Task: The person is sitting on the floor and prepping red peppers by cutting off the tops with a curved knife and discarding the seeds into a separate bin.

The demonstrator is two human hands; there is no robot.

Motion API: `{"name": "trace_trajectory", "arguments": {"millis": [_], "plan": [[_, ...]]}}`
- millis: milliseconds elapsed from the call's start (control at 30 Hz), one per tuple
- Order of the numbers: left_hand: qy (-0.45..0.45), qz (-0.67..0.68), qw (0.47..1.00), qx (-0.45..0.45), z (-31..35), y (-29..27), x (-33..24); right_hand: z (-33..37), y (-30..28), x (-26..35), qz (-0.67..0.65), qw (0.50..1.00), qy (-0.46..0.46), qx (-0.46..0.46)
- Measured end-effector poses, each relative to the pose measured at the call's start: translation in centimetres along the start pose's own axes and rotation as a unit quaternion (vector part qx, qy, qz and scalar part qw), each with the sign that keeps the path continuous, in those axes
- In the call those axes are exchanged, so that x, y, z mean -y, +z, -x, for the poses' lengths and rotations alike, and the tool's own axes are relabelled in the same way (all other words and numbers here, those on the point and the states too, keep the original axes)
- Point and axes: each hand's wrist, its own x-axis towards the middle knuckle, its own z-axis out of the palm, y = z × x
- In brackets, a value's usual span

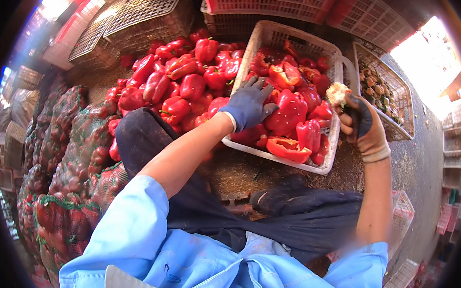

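Note:
My left hand (pixel 248 103), in a blue glove, is over the left rim of a white plastic crate (pixel 258 38). Its fingers are stretched apart, and the thumb lies beside a large red bell pepper (pixel 292 113) dotted with seeds. Whether the hand touches that pepper I cannot tell. Cut and opened red peppers fill the crate, among them a piece with its hollow inside showing (pixel 288 148). Beyond the crate's right side my right hand (pixel 360 122), in a tan and dark glove, is closed round a pale, seedy pepper core (pixel 337 93).
Whole red peppers (pixel 174 84) are heaped left of the crate. Net sacks of peppers (pixel 69 218) stand at far left. A second crate (pixel 401 98) with discarded cores (pixel 374 86) is at right. Stacked crates (pixel 142 16) line the back. My bent legs (pixel 305 207) are in front.

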Motion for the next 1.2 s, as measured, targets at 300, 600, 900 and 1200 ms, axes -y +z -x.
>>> {"name": "trace_trajectory", "arguments": {"millis": [300, 600, 900, 1200], "plan": [[-0.297, 0.109, 0.932, -0.176, 4.1, -9.4, 7.6, -9.0, -13.6, 7.2, 0.265, 0.949, -0.146, -0.087], [-0.252, -0.081, 0.956, 0.124, 8.0, -0.1, 8.5, -12.4, -17.9, 2.6, 0.295, 0.939, -0.177, -0.015], [-0.222, -0.147, 0.964, 0.000, 7.4, 3.3, 6.8, -7.0, -8.8, 2.6, 0.290, 0.944, -0.125, -0.101], [-0.431, 0.285, 0.843, -0.149, 6.0, -4.8, 12.2, -5.6, -6.1, 3.2, 0.297, 0.948, -0.089, -0.067]]}}
